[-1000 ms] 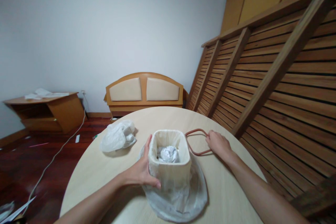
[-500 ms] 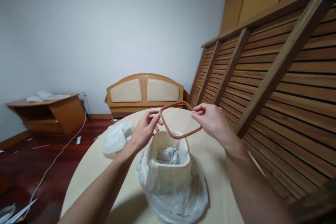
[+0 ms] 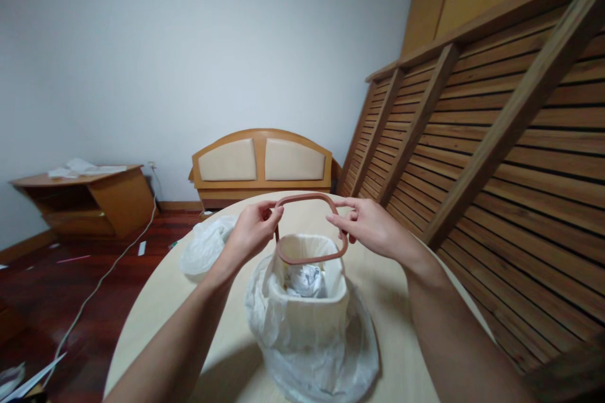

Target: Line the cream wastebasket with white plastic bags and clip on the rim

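Observation:
Between my two hands is a brown, rounded-square trash can rim ring (image 3: 309,259), held tilted above a white trash can (image 3: 307,308). My left hand (image 3: 255,227) pinches its left side between thumb and fingers. At the right side, my right hand (image 3: 366,223) grips it with thumb and fingers. A translucent white plastic bag (image 3: 321,365) lines the can, its edge folded outward and spread on the table around the base. Crumpled pale paper (image 3: 303,280) lies inside the can.
The can stands on a round pale table (image 3: 155,327). A crumpled plastic bag (image 3: 208,245) lies at its left. Beyond are a headboard (image 3: 262,160), a low wooden cabinet (image 3: 104,201), and a leaning slatted wood frame (image 3: 472,157). A cord (image 3: 94,289) crosses the floor.
The ring has moved slightly left and down, and is now more level over the can. My left hand has closed on its left side; my right hand has shifted its hold.

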Available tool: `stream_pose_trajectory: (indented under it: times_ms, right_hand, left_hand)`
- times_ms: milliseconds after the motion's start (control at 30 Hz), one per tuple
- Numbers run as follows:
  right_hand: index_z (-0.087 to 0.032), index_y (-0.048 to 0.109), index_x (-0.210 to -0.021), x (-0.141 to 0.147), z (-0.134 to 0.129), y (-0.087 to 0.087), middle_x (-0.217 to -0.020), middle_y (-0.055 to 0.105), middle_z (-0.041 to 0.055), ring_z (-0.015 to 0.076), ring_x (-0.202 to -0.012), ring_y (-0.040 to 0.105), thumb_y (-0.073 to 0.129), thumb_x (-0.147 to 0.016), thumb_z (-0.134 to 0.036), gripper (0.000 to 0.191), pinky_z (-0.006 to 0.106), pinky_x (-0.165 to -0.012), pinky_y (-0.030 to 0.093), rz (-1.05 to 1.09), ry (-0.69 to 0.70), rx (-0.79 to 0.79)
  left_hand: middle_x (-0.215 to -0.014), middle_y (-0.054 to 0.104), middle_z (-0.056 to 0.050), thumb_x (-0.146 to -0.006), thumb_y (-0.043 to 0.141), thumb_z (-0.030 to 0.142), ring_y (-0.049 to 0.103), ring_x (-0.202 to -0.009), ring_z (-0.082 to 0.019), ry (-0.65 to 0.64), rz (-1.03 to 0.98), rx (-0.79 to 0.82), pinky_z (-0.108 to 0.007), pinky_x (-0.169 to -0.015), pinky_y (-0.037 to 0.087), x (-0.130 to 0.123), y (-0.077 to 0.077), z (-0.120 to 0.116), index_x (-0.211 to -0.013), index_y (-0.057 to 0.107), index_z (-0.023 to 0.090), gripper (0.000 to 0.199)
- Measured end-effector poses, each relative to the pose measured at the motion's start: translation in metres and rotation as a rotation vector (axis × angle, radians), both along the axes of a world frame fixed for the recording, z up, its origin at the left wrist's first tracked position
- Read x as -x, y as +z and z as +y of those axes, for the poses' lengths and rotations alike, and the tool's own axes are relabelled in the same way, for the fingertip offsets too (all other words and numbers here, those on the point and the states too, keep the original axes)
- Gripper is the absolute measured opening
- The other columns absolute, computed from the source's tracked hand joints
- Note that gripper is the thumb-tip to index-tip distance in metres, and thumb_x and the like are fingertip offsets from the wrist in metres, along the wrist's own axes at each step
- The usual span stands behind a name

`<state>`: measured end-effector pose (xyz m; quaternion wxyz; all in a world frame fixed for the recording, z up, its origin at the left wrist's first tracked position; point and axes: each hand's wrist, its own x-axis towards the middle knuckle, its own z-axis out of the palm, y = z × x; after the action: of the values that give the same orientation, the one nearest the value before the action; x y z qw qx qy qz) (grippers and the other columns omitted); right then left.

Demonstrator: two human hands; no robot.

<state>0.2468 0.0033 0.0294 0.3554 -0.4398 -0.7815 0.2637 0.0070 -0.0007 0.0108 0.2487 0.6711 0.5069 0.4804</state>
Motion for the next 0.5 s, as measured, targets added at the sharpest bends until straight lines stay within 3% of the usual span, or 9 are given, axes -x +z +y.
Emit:
stream_pose_trajectory:
  times_ms: [200,267,400,500]
  right_hand:
    - [-0.013,0.073,-0.108,-0.005,0.008,-0.005,-0.066,0.065,0.0021,0.0134,-0.059,0.059,0.058,-0.090,-0.043,0.038,0.022,-0.052,0.043,-0.007,0.049,-0.064]
    - [-0.013,0.071,-0.111,-0.004,0.013,-0.009,-0.068,0.065,0.0015,0.0137,-0.060,0.060,0.059,-0.089,-0.047,0.041,0.023,-0.053,0.043,-0.005,0.054,-0.060]
    - [-0.016,0.063,-0.114,-0.001,0.017,-0.015,-0.079,0.067,0.0024,0.0146,-0.065,0.061,0.068,-0.082,-0.050,0.047,0.023,-0.055,0.044,-0.015,-0.189,-0.158]
    - [-0.017,0.063,-0.108,-0.001,0.017,-0.014,-0.081,0.067,0.0031,0.0133,-0.062,0.062,0.066,-0.085,-0.042,0.035,0.023,-0.054,0.046,0.018,-0.241,-0.173]
  left_hand:
    - [-0.046,0.047,0.007,-0.079,0.062,0.042,0.040,-0.039,-0.007,-0.073,-0.046,0.131,-0.018,-0.039,0.028,-0.005,0.001,-0.006,-0.078,0.065,0.014,0.029]
    - [-0.045,0.048,0.007,-0.077,0.063,0.039,0.041,-0.039,-0.007,-0.046,-0.064,0.137,-0.018,-0.039,0.030,-0.007,0.001,-0.006,-0.076,0.063,0.014,0.025]
    - [-0.048,0.055,0.004,-0.078,0.062,0.038,0.047,-0.039,-0.008,0.079,-0.157,0.063,-0.018,-0.040,0.034,-0.008,0.000,-0.002,-0.080,0.062,0.013,0.025]
    - [-0.049,0.059,0.003,-0.078,0.063,0.038,0.048,-0.039,-0.009,0.077,-0.218,0.047,-0.018,-0.040,0.036,-0.007,0.001,-0.001,-0.088,0.059,0.014,0.026]
